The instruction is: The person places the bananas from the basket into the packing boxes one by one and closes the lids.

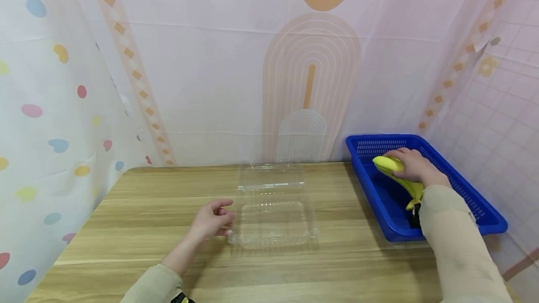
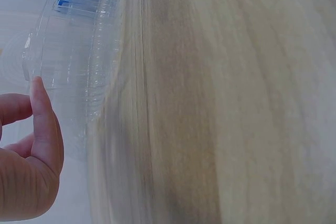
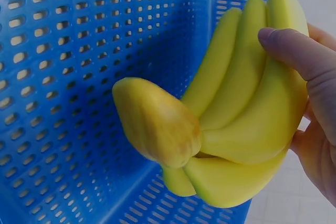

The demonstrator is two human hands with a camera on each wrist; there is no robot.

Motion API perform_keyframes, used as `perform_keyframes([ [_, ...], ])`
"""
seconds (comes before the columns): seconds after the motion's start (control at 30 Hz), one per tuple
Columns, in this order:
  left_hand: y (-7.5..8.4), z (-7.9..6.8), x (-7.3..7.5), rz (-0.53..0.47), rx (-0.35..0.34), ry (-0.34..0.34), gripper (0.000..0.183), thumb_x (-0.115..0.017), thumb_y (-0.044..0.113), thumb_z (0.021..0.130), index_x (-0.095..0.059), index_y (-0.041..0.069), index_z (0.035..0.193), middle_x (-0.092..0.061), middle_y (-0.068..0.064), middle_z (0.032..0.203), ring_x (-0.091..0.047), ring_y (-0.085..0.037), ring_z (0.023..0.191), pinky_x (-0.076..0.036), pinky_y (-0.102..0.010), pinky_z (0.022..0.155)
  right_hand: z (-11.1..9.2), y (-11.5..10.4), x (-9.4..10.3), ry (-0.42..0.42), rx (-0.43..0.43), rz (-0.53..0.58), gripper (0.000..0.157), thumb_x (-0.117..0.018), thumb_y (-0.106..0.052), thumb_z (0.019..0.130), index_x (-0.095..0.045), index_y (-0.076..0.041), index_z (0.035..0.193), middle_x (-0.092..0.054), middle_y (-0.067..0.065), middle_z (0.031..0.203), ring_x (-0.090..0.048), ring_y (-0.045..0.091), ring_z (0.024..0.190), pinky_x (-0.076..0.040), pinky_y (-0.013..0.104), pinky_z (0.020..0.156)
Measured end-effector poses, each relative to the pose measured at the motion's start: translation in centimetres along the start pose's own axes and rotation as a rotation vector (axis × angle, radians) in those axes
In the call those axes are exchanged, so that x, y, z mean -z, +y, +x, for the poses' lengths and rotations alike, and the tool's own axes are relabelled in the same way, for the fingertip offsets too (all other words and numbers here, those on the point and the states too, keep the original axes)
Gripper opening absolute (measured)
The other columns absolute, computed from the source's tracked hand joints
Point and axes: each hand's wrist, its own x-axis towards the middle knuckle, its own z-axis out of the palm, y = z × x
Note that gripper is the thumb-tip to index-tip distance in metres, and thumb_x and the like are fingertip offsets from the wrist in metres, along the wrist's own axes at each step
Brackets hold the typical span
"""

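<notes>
We found the basket (image 1: 368, 191) to be glossy, perforated plastic; the container (image 1: 273, 222) was clear, shiny plastic. The bananas (image 3: 249, 121) looked smooth — faintly sheened — the tabletop (image 1: 139, 228) smooth, wood-grained, and the backdrop (image 1: 210, 83) matt, creased cloth.

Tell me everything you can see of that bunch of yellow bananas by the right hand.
The bunch of curved yellow bananas shows at least four, joined at a thick, blunt, brownish-yellow stem end. The skin looks smooth; whether it is real fruit or imitation, I can't tell. The person's right hand grips it toward the tips. It slants at the blue perforated plastic basket, stem end lower in the head view. Whether it touches the basket is unclear.
</notes>
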Motion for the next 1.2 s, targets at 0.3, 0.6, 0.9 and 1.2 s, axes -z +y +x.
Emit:
perform_keyframes([
  [0.3, 0.0, 0.2, -0.1, -0.012, 0.005, 0.004, 0.050, -0.063, -0.006, 0.093, -0.045, -0.012, 0.139, -0.053, -0.007, 0.088, -0.061, -0.018, 0.073, -0.057, -0.025, 0.057, -0.2, -0.2, 1.2, 0.037, 0.001, 0.014, 0.051, -0.068, -0.014, 0.092, -0.051, -0.004, 0.139, -0.041, 0.031, 0.137, -0.038, 0.052, 0.117, -0.040, 0.071, 0.087],
  [0.6, 0.0, 0.5, -0.1, -0.001, 0.001, 0.004, 0.050, -0.063, -0.006, 0.093, -0.045, -0.012, 0.139, -0.053, -0.007, 0.088, -0.062, -0.019, 0.074, -0.057, -0.025, 0.057, -0.3, -0.6, 2.1, 0.082, 0.040, 0.023, 0.051, -0.068, -0.013, 0.092, -0.051, -0.003, 0.138, -0.040, 0.031, 0.138, -0.036, 0.052, 0.118, -0.039, 0.071, 0.088],
  [0.9, -0.1, 0.6, -0.1, 0.010, 0.003, 0.004, 0.049, -0.063, -0.005, 0.093, -0.046, -0.011, 0.139, -0.052, -0.007, 0.088, -0.062, -0.018, 0.073, -0.058, -0.025, 0.057, -0.6, -1.2, 2.8, 0.123, 0.083, -0.009, 0.051, -0.069, -0.012, 0.092, -0.050, -0.003, 0.139, -0.042, 0.030, 0.138, -0.037, 0.053, 0.119, -0.037, 0.072, 0.091],
  [1.2, 0.0, 0.6, -0.1, 0.007, 0.003, 0.005, 0.049, -0.062, -0.006, 0.093, -0.046, -0.012, 0.139, -0.052, -0.007, 0.088, -0.062, -0.020, 0.074, -0.058, -0.025, 0.057, -0.4, -2.8, 3.9, 0.183, 0.147, -0.042, 0.050, -0.070, -0.011, 0.091, -0.053, -0.004, 0.137, -0.046, 0.027, 0.137, -0.041, 0.049, 0.120, -0.036, 0.068, 0.095],
])
